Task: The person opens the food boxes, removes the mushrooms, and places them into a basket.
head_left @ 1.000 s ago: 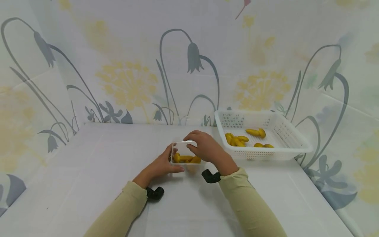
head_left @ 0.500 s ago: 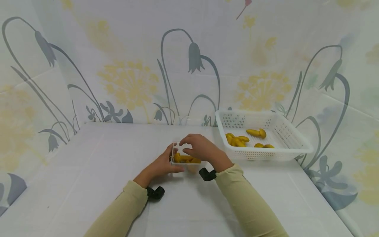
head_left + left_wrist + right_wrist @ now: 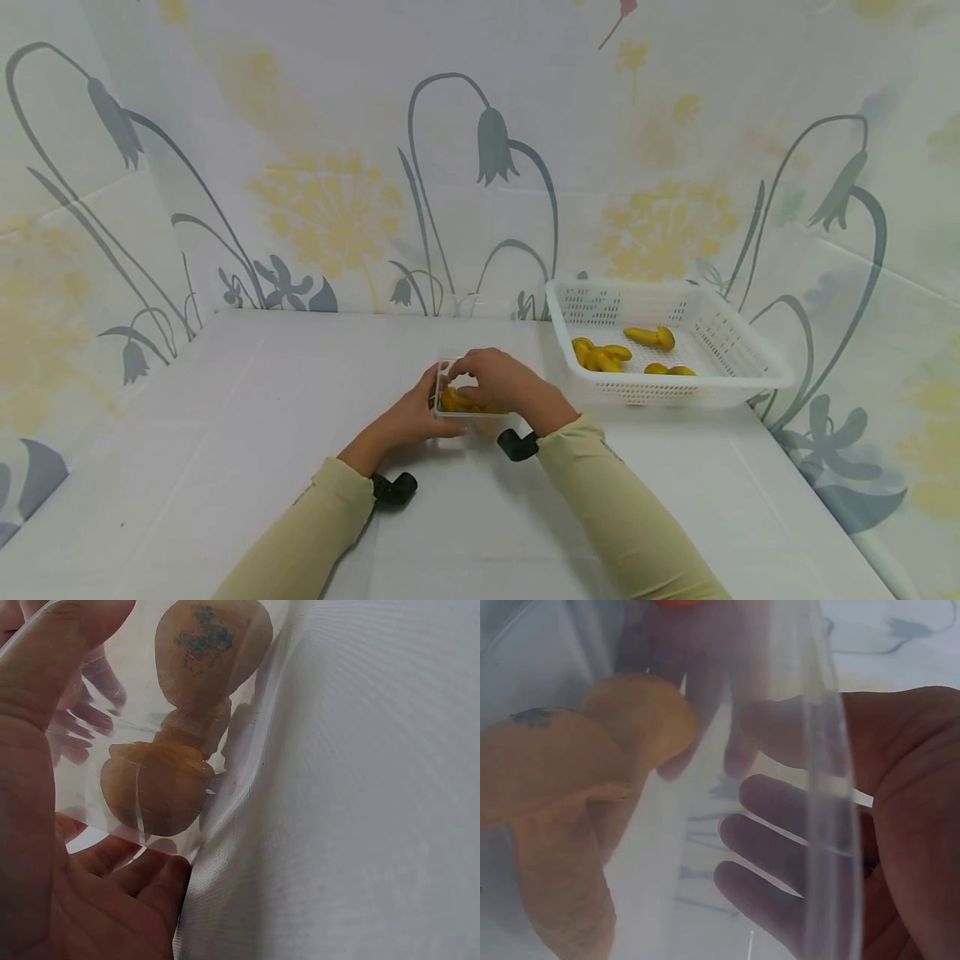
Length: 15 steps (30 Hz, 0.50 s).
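My left hand (image 3: 412, 421) grips the near left side of a clear plastic box (image 3: 480, 415), thumb along the front and fingers behind. Inside lie several yellow-brown mushrooms (image 3: 452, 402); through the wall in the left wrist view, one mushroom (image 3: 157, 787) shows its broad cap. My right hand (image 3: 502, 385) is over the box's right side with its fingers dipping inside. In the right wrist view those fingers (image 3: 769, 847) show through the clear wall, slightly bent and spread, apart from the mushrooms (image 3: 562, 810) at left and with nothing between them and the thumb.
A white perforated basket (image 3: 675, 381) stands to the back right, holding more mushrooms (image 3: 600, 357). The white-covered table (image 3: 247, 392) meets a flower-printed cloth backdrop (image 3: 330, 208). Dark curved pieces (image 3: 393, 490) sit at both wrists.
My right hand has moved left and lower, from the box's far rim down into the box. My left hand keeps its grip, and the box stays in place.
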### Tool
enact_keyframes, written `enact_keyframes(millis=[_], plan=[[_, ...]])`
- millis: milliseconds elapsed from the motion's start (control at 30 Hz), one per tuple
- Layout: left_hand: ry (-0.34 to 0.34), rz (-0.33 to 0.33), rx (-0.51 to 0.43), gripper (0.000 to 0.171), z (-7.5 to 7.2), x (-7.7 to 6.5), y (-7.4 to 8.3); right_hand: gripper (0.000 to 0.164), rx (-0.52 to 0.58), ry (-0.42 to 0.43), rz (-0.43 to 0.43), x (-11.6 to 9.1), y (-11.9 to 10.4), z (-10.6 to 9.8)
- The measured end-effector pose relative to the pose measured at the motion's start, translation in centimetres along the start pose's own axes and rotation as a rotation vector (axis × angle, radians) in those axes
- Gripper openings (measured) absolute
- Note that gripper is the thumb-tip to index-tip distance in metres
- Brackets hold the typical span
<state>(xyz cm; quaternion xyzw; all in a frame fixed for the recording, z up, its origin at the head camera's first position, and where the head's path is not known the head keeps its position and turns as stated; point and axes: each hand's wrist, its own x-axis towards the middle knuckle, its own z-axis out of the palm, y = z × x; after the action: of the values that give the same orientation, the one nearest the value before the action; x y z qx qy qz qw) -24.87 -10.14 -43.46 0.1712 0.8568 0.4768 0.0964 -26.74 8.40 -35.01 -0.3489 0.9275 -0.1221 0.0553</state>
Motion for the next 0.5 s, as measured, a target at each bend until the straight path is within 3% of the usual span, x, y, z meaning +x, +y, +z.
enact_keyframes(millis=[500], plan=[[-0.002, 0.015, -0.011, 0.111, -0.1, -0.2, 0.2, 0.026, -0.006, -0.018, -0.027, 0.7, 0.3, 1.2]])
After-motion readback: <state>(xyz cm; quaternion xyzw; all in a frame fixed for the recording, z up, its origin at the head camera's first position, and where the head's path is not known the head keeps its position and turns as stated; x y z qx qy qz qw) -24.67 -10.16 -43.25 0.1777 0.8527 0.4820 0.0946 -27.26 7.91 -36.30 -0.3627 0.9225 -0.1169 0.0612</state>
